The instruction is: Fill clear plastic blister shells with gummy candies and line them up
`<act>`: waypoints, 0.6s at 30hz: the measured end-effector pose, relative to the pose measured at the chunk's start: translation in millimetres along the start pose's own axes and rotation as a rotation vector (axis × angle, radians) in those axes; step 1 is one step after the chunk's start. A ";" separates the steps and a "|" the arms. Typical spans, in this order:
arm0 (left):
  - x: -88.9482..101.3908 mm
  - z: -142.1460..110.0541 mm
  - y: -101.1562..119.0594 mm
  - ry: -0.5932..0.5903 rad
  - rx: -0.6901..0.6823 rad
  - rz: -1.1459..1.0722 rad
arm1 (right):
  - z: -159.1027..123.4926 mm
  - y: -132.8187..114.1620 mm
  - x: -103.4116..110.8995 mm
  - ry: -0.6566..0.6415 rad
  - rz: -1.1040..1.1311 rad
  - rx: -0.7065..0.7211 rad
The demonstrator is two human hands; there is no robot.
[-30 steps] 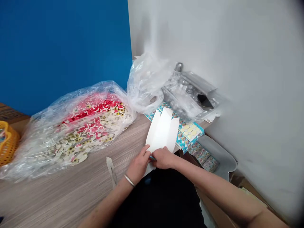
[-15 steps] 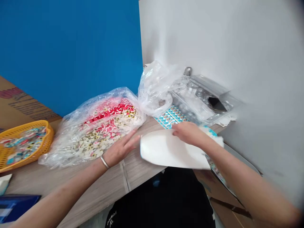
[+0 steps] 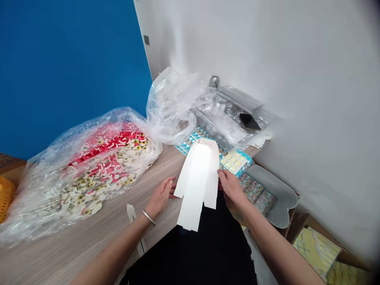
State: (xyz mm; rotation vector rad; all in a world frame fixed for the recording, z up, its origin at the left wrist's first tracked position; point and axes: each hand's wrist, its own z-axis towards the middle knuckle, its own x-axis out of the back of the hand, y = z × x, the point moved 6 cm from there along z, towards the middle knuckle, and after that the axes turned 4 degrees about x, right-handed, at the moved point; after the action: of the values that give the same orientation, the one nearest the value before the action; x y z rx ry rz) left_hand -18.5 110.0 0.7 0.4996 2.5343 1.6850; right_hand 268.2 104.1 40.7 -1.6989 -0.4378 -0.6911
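A flat white cardboard box blank [image 3: 198, 180] hangs over the front edge of the wooden table [image 3: 89, 237], held between both hands. My left hand [image 3: 161, 195] touches its left edge with fingers curled under it. On the right edge, my right hand [image 3: 230, 187] pinches the blank with the thumb on top. The blank's far end lies over a stack of blue printed sheets [image 3: 234, 160].
A large clear bag of red and white small pieces [image 3: 89, 162] lies at left. Crumpled clear plastic [image 3: 172, 105] and clear trays [image 3: 231, 118] sit against the white wall. A grey tray with printed packs [image 3: 267, 198] is at right, a yellow basket [image 3: 4, 194] at far left.
The white blank was carried flat in my right hand alone half a second ago; now it points away from me and both hands hold its sides. My view has swung back rightward.
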 end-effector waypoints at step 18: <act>-67.0 4.2 78.0 -0.153 -0.838 1.115 | -41.5 -30.4 -34.2 -0.136 -0.554 0.564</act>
State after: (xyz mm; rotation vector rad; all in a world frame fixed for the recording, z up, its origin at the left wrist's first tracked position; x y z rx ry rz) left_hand 64.1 121.2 61.0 1.9750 1.1447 2.5441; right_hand 214.6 73.7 46.6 -1.0886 -1.1131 -0.7537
